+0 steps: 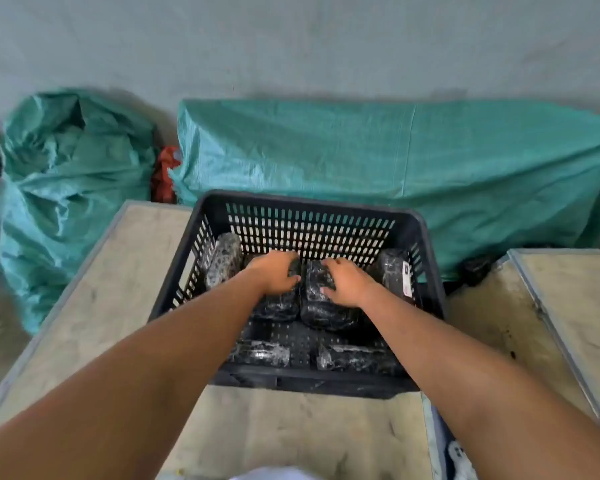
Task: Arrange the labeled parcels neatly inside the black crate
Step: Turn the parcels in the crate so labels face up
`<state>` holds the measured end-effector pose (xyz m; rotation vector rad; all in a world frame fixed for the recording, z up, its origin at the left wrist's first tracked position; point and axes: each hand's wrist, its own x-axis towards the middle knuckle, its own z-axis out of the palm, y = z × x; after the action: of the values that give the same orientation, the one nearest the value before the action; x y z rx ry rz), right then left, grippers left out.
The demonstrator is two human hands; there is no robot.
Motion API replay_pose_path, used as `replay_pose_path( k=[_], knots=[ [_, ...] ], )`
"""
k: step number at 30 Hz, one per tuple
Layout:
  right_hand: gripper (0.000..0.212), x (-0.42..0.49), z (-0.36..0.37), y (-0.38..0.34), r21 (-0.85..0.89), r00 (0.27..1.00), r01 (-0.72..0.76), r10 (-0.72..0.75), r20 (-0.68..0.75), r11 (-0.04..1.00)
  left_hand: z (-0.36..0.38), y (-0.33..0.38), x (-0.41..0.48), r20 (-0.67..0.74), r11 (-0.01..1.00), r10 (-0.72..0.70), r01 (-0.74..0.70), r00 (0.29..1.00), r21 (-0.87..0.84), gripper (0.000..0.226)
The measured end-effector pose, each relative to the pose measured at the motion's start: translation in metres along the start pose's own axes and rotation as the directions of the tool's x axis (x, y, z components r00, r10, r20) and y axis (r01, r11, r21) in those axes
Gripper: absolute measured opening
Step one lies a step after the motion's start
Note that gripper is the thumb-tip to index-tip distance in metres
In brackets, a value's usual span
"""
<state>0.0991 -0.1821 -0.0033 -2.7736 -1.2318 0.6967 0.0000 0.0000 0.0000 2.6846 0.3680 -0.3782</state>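
Observation:
A black slatted crate (312,206) stands on a wooden table and holds several black plastic-wrapped parcels. My left hand (276,271) grips the top of a middle parcel (279,306). My right hand (347,282) rests over the parcel (321,313) beside it, fingers curled on its top. One parcel (224,259) leans upright against the left wall. Another (395,271) with a white label stands by the right wall. Two more parcels (260,353) (357,358) lie flat along the near wall.
The crate sits on a pale wooden table (118,289) with a metal edge; a second table (568,306) is at the right. Green woven sacks (66,188) (395,161) and a red bag (165,174) stand behind, against a grey wall.

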Motion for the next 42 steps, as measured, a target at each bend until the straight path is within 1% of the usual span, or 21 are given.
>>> replay_pose_path(
  k=[2,4,7,10,12,14,15,17,19,22,26,28,29,31,32,35,37,38,40,41,42],
  knots=[
    [0.089,0.003,0.015,0.007,-0.073,0.996,-0.005,0.011,0.090,0.997,0.010,-0.002,0.008,0.063,1.000,0.004,-0.004,0.998,-0.009,0.070],
    [0.107,-0.001,0.038,0.016,-0.146,0.984,-0.021,0.046,0.174,0.989,0.025,-0.005,0.010,0.123,1.000,0.002,-0.002,0.992,0.000,0.077],
    [0.134,0.000,0.067,0.018,-0.314,0.957,0.005,0.087,0.278,0.949,0.047,-0.006,0.017,0.214,0.999,0.015,-0.024,0.977,0.039,0.085],
    [0.139,0.005,0.083,0.017,-0.332,0.952,-0.046,0.141,0.270,0.942,0.064,-0.011,0.019,0.292,0.995,0.016,-0.045,0.956,0.092,0.091],
    [0.134,0.008,0.087,0.015,-0.302,0.962,-0.066,0.141,0.235,0.951,0.077,-0.016,0.015,0.309,0.991,0.015,-0.055,0.951,0.121,0.094],
    [0.120,0.010,0.088,0.014,-0.241,0.974,-0.071,0.119,0.191,0.968,0.087,-0.023,0.010,0.279,0.992,0.014,-0.048,0.960,0.117,0.099],
    [0.118,0.011,0.087,0.014,-0.193,0.978,-0.077,0.111,0.176,0.978,0.090,-0.026,0.008,0.258,0.994,0.014,-0.041,0.966,0.102,0.102],
    [0.121,0.013,0.081,0.016,-0.078,0.979,-0.100,0.113,0.169,0.992,0.093,-0.030,0.008,0.210,0.998,0.027,-0.039,0.977,0.055,0.102],
    [0.123,0.014,0.070,0.020,0.019,0.976,-0.115,0.109,0.189,0.993,0.089,-0.032,0.011,0.170,0.999,0.033,-0.029,0.985,-0.023,0.095],
    [0.116,0.008,0.048,0.022,0.127,0.977,-0.113,0.087,0.195,0.985,0.083,-0.033,0.012,0.163,0.988,0.026,0.000,0.986,-0.154,0.093],
    [0.096,0.002,0.017,0.023,0.265,0.998,-0.015,-0.003,0.068,0.964,0.075,-0.030,0.009,0.146,0.937,0.002,0.049,0.989,-0.347,0.101],
    [0.086,-0.001,0.001,0.026,0.386,1.000,0.000,-0.007,0.016,0.922,0.070,-0.026,0.009,0.081,0.924,0.017,0.016,0.997,-0.381,0.098],
    [0.082,-0.002,-0.007,0.029,0.479,1.000,-0.003,-0.005,0.015,0.878,0.068,-0.024,0.010,0.049,0.923,0.031,-0.009,0.998,-0.386,0.097],
    [0.076,-0.005,-0.019,0.036,0.644,0.998,-0.016,-0.023,0.052,0.765,0.064,-0.017,0.009,-0.007,0.903,0.050,-0.048,0.999,-0.427,0.100],
    [0.074,-0.007,-0.025,0.040,0.688,0.997,-0.019,-0.038,0.067,0.725,0.062,-0.014,0.008,-0.033,0.891,0.072,-0.079,0.997,-0.446,0.101],
    [0.067,-0.011,-0.038,0.053,0.756,0.994,-0.020,-0.068,0.085,0.655,0.053,-0.007,0.006,-0.130,0.858,0.232,-0.265,0.964,-0.441,0.102],
    [0.065,-0.014,-0.044,0.059,0.797,0.996,-0.014,-0.061,0.063,0.604,0.048,-0.005,0.007,-0.216,0.838,0.326,-0.387,0.920,-0.385,0.101],
    [0.065,-0.015,-0.046,0.060,0.813,0.998,-0.008,-0.043,0.041,0.582,0.046,-0.005,0.008,-0.263,0.832,0.349,-0.427,0.899,-0.355,0.100],
    [0.062,-0.017,-0.049,0.060,0.851,0.999,0.014,0.019,-0.028,0.525,0.046,-0.002,0.009,-0.325,0.827,0.334,-0.440,0.885,-0.349,0.096],
    [0.058,-0.016,-0.049,0.059,0.863,0.996,0.033,0.056,-0.071,0.504,0.047,-0.001,0.009,-0.334,0.824,0.305,-0.424,0.892,-0.377,0.094],
    [0.053,-0.016,-0.049,0.057,0.859,0.988,0.053,0.098,-0.119,0.510,0.047,0.001,0.009,-0.325,0.824,0.267,-0.390,0.907,-0.412,0.092]
  ],
)
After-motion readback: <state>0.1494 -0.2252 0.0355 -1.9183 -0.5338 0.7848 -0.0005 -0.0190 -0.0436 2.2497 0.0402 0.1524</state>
